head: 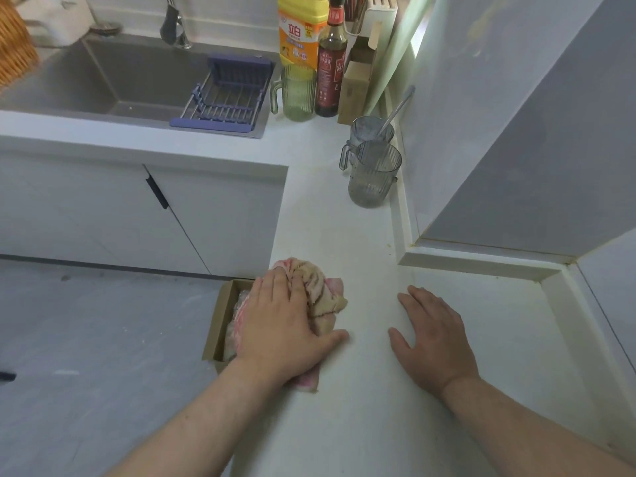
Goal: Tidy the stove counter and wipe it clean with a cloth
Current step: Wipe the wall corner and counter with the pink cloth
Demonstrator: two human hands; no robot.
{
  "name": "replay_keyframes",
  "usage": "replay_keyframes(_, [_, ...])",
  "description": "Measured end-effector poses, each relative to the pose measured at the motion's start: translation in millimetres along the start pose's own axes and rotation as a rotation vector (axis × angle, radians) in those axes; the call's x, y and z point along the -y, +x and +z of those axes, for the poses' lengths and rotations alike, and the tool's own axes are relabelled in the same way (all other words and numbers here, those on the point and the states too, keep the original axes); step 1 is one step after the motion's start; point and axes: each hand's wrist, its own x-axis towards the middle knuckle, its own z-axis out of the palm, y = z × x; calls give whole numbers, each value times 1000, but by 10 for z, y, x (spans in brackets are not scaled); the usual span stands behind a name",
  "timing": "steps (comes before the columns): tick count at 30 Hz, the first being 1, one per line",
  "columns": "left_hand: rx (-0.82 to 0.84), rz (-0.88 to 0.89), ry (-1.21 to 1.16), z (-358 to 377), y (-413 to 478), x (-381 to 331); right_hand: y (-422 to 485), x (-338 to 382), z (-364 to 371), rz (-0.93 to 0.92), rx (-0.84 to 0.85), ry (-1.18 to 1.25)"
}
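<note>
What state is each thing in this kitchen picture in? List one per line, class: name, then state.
Cloth: bunched, under left hand.
Left hand: pressing the cloth.
Right hand: flat on counter, empty.
Near grey cup: upright, empty.
Far grey cup: upright, holds a utensil.
Green cup: upright, empty.
Box: open.

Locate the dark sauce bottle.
The dark sauce bottle stands top centre in the head view, at the back of the counter, right of the yellow bottle and green cup.

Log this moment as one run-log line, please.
phase: wipe | left hand: pressing cloth on counter near front edge | right hand: flat on counter, holding nothing | grey mug: upright by wall
</note>
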Motion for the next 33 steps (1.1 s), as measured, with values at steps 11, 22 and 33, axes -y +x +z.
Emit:
replay_keyframes(11, [-164, 167, 7, 118, 476, 318, 11, 8, 3, -6, 3, -6])
replay_keyframes(22, [-123, 234, -66, -129, 1587, 337, 9, -13, 25, -8, 0, -9])
replay_keyframes(33, [-116, 369, -182, -65, 1079, 460, 3, 37, -24, -7, 2, -1])
